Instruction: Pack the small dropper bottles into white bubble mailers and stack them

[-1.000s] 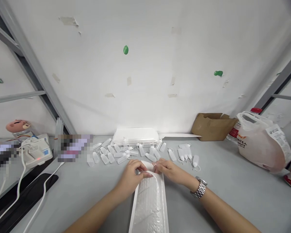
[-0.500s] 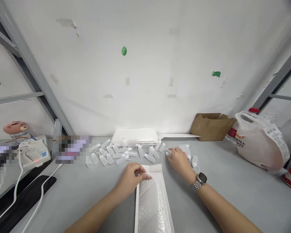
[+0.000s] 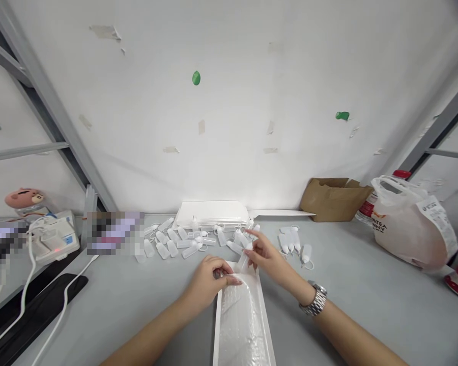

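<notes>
A white bubble mailer (image 3: 241, 320) lies lengthwise in front of me with its mouth facing away. My left hand (image 3: 209, 278) pinches the mailer's mouth edge and lifts its upper layer. At that mouth, my right hand (image 3: 266, 255), with a metal-banded watch on the wrist, holds a small translucent squeeze bottle (image 3: 244, 261), tilted with its lower end at the opening. Many similar squeeze bottles (image 3: 162, 250) lie loose beyond my left hand. To the right, a short row of bottles (image 3: 290, 239) lies side by side, and a single bottle (image 3: 307, 253) is next to it.
A stack of white mailers (image 3: 211, 212) lies against the wall. At the back right are a brown cardboard box (image 3: 334, 201) and a plastic carrier bag (image 3: 408, 223). On the left stand a pixelated screen (image 3: 114, 234), a white power strip (image 3: 57, 236) and cables (image 3: 66, 300).
My right hand has come left from the row of bottles to the mailer's mouth, bringing a squeeze bottle. The mailer's mouth is now lifted wider by my left hand.
</notes>
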{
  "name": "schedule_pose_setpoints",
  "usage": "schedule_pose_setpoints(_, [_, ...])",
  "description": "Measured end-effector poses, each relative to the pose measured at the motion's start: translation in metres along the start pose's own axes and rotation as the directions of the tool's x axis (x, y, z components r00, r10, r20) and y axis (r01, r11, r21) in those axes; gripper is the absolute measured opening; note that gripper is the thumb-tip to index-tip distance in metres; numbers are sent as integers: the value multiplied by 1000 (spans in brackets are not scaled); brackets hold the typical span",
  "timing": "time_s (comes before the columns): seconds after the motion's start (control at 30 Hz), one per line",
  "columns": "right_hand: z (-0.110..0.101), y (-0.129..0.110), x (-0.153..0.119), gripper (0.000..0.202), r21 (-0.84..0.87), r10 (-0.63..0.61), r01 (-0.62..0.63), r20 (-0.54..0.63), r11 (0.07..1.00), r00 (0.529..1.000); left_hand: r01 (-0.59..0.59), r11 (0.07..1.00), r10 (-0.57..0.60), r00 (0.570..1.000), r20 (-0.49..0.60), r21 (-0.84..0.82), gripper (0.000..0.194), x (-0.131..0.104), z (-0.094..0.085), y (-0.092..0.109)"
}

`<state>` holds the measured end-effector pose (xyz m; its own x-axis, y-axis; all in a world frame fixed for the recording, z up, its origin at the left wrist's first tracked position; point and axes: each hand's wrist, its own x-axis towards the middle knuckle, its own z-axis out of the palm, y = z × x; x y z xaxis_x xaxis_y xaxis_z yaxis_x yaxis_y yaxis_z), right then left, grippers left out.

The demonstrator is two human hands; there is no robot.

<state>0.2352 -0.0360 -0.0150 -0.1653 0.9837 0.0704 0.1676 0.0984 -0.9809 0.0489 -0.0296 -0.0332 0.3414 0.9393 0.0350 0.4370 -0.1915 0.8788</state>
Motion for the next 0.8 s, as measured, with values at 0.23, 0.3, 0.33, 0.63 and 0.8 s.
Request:
schedule_pose_setpoints(0.23, [6,8,-8,40,-196,121,-63,297,979,947,-74,997,74,997,2,-31,16,-6,-1,10])
schedule_pose_setpoints(0.3, [8,11,-8,40,-120,118,-87,284,989,951,-88,996,88,996,-8,-30,15,-8,0,10])
schedule_pose_setpoints(0.33, [9,13,-7,38,-77,119,-102,263,992,957,-92,995,91,996,-16,-29,15,-8,0,10])
schedule_pose_setpoints(0.63, [15,8,-7,40,-140,107,-73,255,987,961,-102,994,101,994,-35,-26,15,-7,0,8])
schedule_pose_setpoints(0.8, [19,7,-10,35,-100,72,-56,168,993,983,-130,991,127,989,-70,-38,14,-6,-1,6])
